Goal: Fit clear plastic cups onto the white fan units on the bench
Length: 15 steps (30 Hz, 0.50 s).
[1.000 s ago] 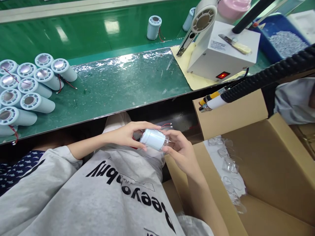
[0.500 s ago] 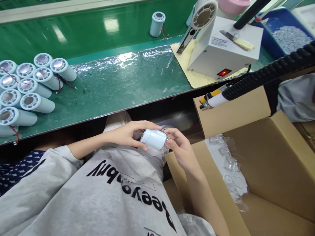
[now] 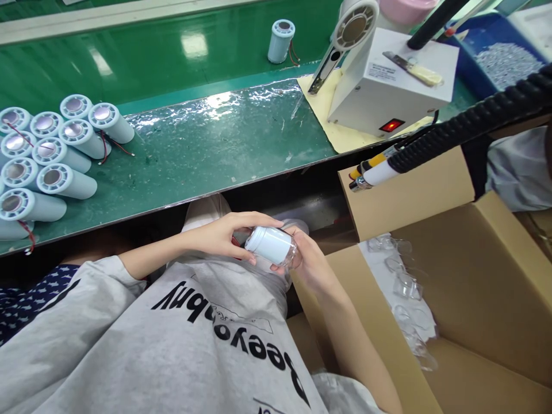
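Observation:
Both my hands hold one pale blue cylinder point(image 3: 271, 244) over my lap, below the bench's front edge. My left hand point(image 3: 224, 234) wraps its left end, fingers curled over the top. My right hand point(image 3: 307, 261) is closed round the right end, where a clear plastic cap point(image 3: 295, 255) sits over the cylinder. Red wires peek out under my left fingers.
Several pale blue cylinders point(image 3: 52, 155) with metal ends lie stacked at the green bench's left. One cylinder point(image 3: 280, 41) stands on the conveyor. A white machine point(image 3: 388, 80) with a lit red switch sits right. An open cardboard box point(image 3: 466, 299) holds clear caps. A black hose with nozzle point(image 3: 375, 172) hangs above it.
My right hand has closed further round the cylinder's right end and the clear cap now covers it. The red wire tips that stuck out at the right are no longer seen.

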Each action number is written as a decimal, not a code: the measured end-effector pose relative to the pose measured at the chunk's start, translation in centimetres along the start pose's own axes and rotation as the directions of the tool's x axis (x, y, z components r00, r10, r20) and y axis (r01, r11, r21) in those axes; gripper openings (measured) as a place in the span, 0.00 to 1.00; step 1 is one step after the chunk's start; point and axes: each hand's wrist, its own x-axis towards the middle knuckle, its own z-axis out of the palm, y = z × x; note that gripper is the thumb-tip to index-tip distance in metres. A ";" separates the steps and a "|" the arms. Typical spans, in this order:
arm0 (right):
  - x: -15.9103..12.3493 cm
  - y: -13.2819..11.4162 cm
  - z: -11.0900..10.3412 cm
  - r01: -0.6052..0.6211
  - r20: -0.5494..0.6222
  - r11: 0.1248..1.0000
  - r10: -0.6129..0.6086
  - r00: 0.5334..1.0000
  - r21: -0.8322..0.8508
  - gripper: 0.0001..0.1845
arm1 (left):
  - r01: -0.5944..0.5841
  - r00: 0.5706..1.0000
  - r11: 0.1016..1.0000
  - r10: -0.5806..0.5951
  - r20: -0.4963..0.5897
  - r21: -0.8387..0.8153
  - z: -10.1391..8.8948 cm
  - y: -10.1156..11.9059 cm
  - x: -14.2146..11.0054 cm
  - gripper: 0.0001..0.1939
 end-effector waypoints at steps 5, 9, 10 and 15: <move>1.0 0.7 -0.6 0.000 0.015 0.995 -0.001 1.000 0.103 0.34 | 0.099 0.995 0.973 -0.103 -0.008 -0.208 0.1 -1.2 1.1 0.43; 3.0 1.4 -2.2 0.061 -0.127 0.948 -0.022 0.992 0.313 0.27 | 0.173 0.983 0.914 -0.186 -0.001 -0.367 -0.2 -3.5 5.1 0.48; 3.6 1.5 -2.7 0.076 -0.181 0.925 -0.008 0.983 0.372 0.24 | 0.181 0.980 0.904 -0.197 -0.003 -0.388 -0.3 -4.1 6.5 0.48; 6.1 1.1 -6.0 0.166 -0.319 0.849 0.003 0.948 0.501 0.20 | 0.200 0.978 0.908 -0.209 0.016 -0.367 -0.2 -5.5 14.0 0.45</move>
